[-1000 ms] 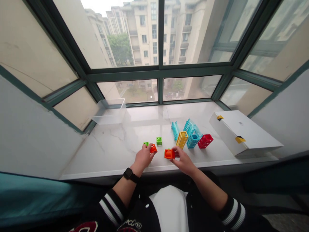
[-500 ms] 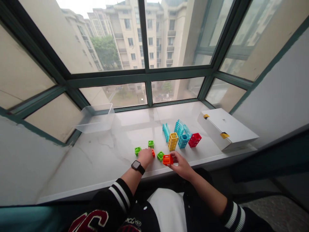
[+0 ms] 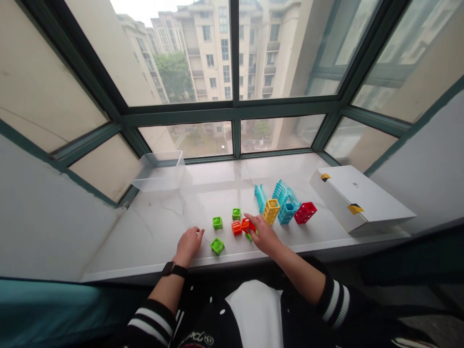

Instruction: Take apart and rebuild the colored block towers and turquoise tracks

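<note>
My right hand has its fingers around an orange block, held beside another orange block on the sill. A green block shows partly under this hand. My left hand, with a dark watch at the wrist, is low over the sill, holding nothing, its fingers loosely bent and apart. Closest to it, on the right, lies a tilted green block. Farther back are a second green block and a third green block.
Behind my right hand stand a yellow tower piece, a blue tower piece, blue track pieces and a red piece. A white box sits right; a clear plastic bin stands back left by the window.
My left hand has moved left, away from the orange block. A green block now lies near the front edge. My right hand has brought its orange block beside the other one.
</note>
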Demonstrator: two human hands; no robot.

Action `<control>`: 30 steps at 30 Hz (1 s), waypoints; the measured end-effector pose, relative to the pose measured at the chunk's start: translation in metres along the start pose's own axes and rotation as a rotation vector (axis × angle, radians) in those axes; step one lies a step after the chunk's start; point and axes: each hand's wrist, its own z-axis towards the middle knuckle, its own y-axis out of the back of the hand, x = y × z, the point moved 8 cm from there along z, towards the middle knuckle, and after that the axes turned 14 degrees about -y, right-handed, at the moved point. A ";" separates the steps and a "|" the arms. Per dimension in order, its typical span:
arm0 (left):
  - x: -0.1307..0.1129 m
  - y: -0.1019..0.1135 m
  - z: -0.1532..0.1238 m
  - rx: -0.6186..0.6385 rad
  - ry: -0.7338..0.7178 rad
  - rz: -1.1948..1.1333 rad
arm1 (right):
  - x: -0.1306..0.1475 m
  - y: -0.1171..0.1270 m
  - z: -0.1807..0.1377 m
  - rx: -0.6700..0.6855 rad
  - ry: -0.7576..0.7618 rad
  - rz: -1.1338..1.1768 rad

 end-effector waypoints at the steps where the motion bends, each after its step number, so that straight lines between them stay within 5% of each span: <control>1: 0.003 -0.005 -0.003 -0.003 0.001 0.013 | 0.004 -0.004 0.009 -0.009 -0.015 -0.063; 10: -0.037 -0.020 -0.003 -0.069 -0.017 0.074 | -0.032 -0.038 0.059 -0.015 -0.317 -0.389; 15: -0.036 -0.018 -0.001 -0.045 0.015 0.059 | -0.048 -0.050 0.065 0.035 -0.401 -0.432; 25: -0.035 -0.013 -0.003 -0.051 0.038 0.040 | -0.048 -0.054 0.062 0.026 -0.287 -0.380; 30: -0.035 -0.003 -0.012 -0.138 -0.001 0.012 | -0.013 -0.015 0.026 -0.049 -0.059 -0.184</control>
